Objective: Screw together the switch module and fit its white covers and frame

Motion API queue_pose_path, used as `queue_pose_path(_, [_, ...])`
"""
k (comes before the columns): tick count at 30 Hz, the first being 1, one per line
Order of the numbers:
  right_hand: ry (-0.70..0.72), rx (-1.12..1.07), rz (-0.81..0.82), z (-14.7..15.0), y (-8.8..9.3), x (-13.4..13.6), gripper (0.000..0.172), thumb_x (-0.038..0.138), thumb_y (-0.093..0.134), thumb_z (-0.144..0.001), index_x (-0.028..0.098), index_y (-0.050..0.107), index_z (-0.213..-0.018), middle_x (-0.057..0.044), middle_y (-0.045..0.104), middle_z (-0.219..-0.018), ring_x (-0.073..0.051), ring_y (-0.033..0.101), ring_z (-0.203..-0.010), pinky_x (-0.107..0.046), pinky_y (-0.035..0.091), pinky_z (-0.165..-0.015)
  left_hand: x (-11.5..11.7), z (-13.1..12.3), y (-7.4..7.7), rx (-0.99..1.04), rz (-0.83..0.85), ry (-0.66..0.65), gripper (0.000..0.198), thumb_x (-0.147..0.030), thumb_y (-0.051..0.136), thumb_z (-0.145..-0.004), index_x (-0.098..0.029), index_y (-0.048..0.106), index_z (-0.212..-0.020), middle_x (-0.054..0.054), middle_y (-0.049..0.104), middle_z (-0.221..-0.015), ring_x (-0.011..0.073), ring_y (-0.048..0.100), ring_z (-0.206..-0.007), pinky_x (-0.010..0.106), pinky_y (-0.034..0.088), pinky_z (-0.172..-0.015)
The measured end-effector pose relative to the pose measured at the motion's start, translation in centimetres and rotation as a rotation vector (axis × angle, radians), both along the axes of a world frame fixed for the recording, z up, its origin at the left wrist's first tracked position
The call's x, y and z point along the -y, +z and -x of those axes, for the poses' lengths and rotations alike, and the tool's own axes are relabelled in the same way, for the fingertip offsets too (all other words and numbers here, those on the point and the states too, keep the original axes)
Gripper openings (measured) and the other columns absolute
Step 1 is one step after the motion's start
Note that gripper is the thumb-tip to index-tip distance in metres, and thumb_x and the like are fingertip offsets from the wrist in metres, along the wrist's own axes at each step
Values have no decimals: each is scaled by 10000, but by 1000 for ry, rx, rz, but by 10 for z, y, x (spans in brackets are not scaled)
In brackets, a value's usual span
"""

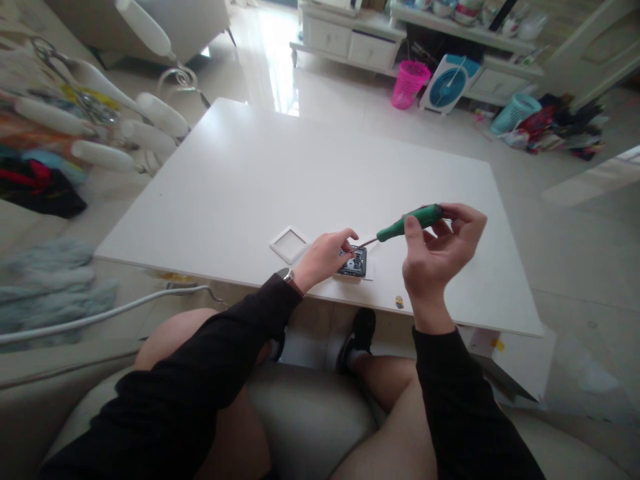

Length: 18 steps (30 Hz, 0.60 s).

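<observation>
A green-handled screwdriver (409,223) slants down to the left in my right hand (440,250), whose fingers and thumb close round the handle. Its thin metal shaft reaches a dark square module (356,261), which looks like the inside of a wall switch or socket. My left hand (325,257) grips the module's left side, thumb and curled fingers close to the screwdriver tip. Those fingers partly hide the tip and the module. Beneath the module shows the edge of a white plate (370,270). A white square frame (289,245) lies flat left of my left hand.
The white table (350,167) bears a small cartoon sticker (399,302) near its front edge. Left of it stands a lamp with white arms (160,113). Across the floor are a pink basket (410,85), a blue-and-white fan (447,85) and a cabinet (327,37).
</observation>
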State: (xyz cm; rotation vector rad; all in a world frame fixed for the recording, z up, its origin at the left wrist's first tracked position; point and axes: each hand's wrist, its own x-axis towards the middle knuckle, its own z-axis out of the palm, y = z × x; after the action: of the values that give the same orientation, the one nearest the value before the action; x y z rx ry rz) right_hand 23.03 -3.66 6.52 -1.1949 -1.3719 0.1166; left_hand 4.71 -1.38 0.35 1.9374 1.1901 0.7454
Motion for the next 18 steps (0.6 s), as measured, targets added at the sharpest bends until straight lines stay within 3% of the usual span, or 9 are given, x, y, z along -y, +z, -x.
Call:
queue_pose_path(5, [-28,40,-46,-2,-2,-2,419,413,679,-962,330,480,-1322,-60,525,-1169,-213,700,-912,-404,673,-683,-1,2,0,-8,-7,14,303,-120,696,-894,-232,669,-1174,6,816,-946,195,765,-942,352,551,-909])
queue_pose_path(18, [10,-16,-9,-1,-3,0,443,407,696,-948,330,485,-1330,-66,546,-1186,-250,721,-1011,-434,685,-744,0,2,2,-32,-8,24,333,-92,673,-887,-232,664,-1189,8,819,-949,199,769,-943,347,547,-902])
